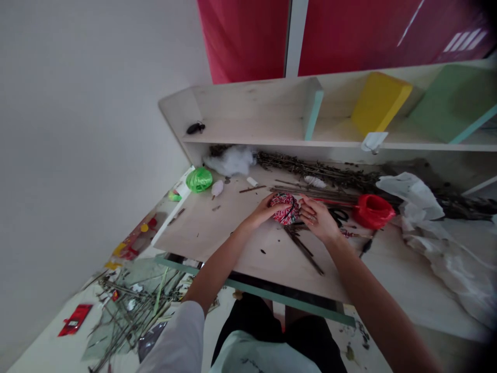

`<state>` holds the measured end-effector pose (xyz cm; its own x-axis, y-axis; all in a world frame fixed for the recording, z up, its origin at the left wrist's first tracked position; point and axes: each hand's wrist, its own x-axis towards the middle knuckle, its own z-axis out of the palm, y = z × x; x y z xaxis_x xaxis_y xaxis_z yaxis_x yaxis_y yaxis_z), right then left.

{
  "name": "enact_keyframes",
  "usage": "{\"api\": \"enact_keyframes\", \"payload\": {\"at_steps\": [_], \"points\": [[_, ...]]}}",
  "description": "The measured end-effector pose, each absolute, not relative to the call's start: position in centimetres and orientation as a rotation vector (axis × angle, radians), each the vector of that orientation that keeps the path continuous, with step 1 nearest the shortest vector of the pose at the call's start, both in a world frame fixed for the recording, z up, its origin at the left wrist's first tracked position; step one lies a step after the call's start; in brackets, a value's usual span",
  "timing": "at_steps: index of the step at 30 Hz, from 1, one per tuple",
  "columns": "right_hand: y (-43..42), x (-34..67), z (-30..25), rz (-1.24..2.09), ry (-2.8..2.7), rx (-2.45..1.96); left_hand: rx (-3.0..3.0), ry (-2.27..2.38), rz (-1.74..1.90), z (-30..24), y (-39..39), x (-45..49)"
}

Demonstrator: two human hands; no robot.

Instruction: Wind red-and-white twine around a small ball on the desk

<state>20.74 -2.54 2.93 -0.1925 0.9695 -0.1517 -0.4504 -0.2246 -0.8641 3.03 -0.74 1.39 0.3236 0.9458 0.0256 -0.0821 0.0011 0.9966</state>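
Observation:
My left hand [266, 210] is wrapped around a ball of red, white and dark yarn [284, 209], holding it just above the desk. Close against the ball's right side is my right hand [316, 216], its fingers pinched together; whatever lies between them is too small to make out. A red strand passes behind the right hand toward a roll of red plastic twine [373, 211]. Black scissors [338, 215] lie partly hidden beside the right wrist. Below the ball, several dark twigs [305, 248] rest on the desk [248, 243].
Bundled dry stems [310, 168] and white stuffing [233, 160] line the back under a shelf [248, 129]. Green twine [199, 180] sits at the left edge, a crumpled white plastic bag [435, 243] at the right. Twigs and scraps [132, 311] litter the floor.

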Motion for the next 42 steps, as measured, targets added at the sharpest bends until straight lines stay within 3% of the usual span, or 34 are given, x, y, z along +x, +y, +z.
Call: {"api": "enact_keyframes", "payload": {"at_steps": [22,42], "points": [[-1.5,21.3,1.3,1.549,-0.852,-0.966,0.969,0.717,0.78,2.8,-1.4,3.0],[-1.9,20.1,0.4,1.162,-1.164,-1.188,0.524,0.616,0.879,2.0,0.2,1.5]]}}
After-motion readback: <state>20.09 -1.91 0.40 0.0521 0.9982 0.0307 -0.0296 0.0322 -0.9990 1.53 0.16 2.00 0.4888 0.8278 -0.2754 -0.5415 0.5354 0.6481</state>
